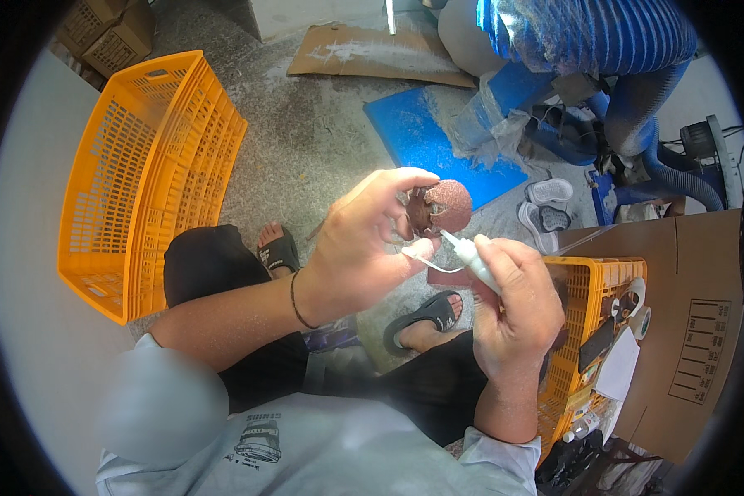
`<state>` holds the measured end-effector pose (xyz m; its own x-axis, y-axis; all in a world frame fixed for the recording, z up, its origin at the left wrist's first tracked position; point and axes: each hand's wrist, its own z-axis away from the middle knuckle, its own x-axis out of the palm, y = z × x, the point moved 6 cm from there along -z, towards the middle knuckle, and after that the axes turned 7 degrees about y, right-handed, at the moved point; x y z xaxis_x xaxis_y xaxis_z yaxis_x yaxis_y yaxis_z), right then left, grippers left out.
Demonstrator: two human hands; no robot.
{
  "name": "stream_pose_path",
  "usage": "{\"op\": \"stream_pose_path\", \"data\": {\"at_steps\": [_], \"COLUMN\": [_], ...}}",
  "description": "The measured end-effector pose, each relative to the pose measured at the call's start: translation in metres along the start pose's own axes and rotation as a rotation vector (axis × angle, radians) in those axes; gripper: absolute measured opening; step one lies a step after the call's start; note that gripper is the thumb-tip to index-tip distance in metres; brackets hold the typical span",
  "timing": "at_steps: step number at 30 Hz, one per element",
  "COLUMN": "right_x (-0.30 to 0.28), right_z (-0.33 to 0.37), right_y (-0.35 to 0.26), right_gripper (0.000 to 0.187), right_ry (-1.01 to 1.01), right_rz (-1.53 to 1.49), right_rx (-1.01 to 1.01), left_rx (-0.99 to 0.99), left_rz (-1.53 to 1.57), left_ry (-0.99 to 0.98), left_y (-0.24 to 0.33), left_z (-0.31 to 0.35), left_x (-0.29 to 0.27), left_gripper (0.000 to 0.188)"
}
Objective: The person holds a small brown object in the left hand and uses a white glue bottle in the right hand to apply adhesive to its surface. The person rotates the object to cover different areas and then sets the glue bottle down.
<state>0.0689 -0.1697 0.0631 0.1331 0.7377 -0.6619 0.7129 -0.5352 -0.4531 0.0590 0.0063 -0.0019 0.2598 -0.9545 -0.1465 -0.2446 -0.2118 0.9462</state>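
Note:
My left hand (357, 234) is raised in front of me, its thumb and fingers closed round the edge of a small reddish-brown round piece (451, 204). That piece has a rough, grainy face, a darker brown part on the left and a jagged gap between them. A small white squeeze bottle (469, 250) with a thin nozzle is gripped in my right hand (517, 302). Its tip points up and left at the lower edge of the brown piece; whether they touch I cannot tell. From the bottle, a thin white strap curves toward my left thumb.
Stacked yellow crates (153, 186) stand at the left. Another yellow crate (574, 364) at the right carries tape, papers and small items beside a large cardboard sheet (678, 322). Ahead lie a blue board (405, 132), shoes (547, 211) and a thick blue hose (595, 37).

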Motion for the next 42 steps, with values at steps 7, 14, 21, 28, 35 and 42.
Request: {"op": "stream_pose_path", "data": {"at_steps": [7,14,21,28,35,42], "right_x": [0.011,0.034,0.031,0.032,0.032,0.034], "right_z": [0.004,0.009,0.005,0.007,0.009,0.009], "right_y": [0.037,0.049,0.046,0.046,0.043,0.038], "right_gripper": [0.028,0.04,0.036,0.036,0.037,0.038], "right_ry": [0.101,0.078,0.074,0.084,0.082,0.096], "right_rz": [-0.616,-0.846,-0.852,-0.877,-0.874,-0.841], "right_rx": [0.457,0.549,0.502,0.502,0.481,0.436], "left_rx": [-0.186,-0.243,-0.234,-0.217,-0.075,0.004], "left_rz": [0.37,0.468,0.433,0.427,0.307,0.227], "left_ry": [-0.115,-0.188,-0.204,-0.194,-0.104,-0.075], "left_y": [-0.002,0.002,0.004,0.005,0.005,0.006], "left_z": [0.0,0.006,0.008,0.008,0.005,0.005], "left_x": [0.01,0.018,0.015,0.014,0.011,0.008], "left_gripper": [0.061,0.063,0.062,0.061,0.059,0.058]}}
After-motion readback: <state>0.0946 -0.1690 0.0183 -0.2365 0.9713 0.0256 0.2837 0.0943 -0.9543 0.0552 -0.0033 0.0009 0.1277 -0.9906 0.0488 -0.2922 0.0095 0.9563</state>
